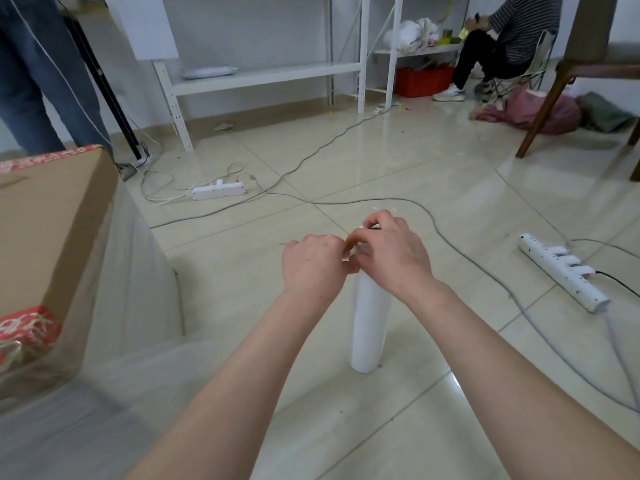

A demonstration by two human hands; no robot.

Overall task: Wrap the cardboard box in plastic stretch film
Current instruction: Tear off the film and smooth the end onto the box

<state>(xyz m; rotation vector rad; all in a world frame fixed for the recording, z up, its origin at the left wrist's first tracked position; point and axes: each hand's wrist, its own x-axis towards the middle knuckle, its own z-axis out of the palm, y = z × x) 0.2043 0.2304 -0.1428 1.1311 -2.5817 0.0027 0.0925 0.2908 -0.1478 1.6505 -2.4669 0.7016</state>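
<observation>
Cardboard box (52, 237) sat on the floor at the left edge of the view, large and rigid, probably awkward rather than heavy; its flat sides and corners looked the best places to steady it. Clear film (138, 289) already draped its near side and spread across the tiles toward the lower left. It was thin, limp and clingy, so it would likely wrinkle or stick to itself unless kept taut. White roll (369, 327) stood upright on the floor, well apart from the box, and looked stiff, smooth and likely to tip.

Both hands met at its top end. The right hand (391, 254) curled its fingers over that end. The left hand (313, 268) had its fingers bent inward against the same spot, though whether they pinched a film edge could not be told.

White shelving (263, 74) lined the far wall and a wooden chair leg (543, 109) stood at the right. One power strip (564, 271) lay near the roll's right, another (220, 190) lay beyond, and a grey cable (450, 244) snaked just behind the hands. Those could snag trailing film.
</observation>
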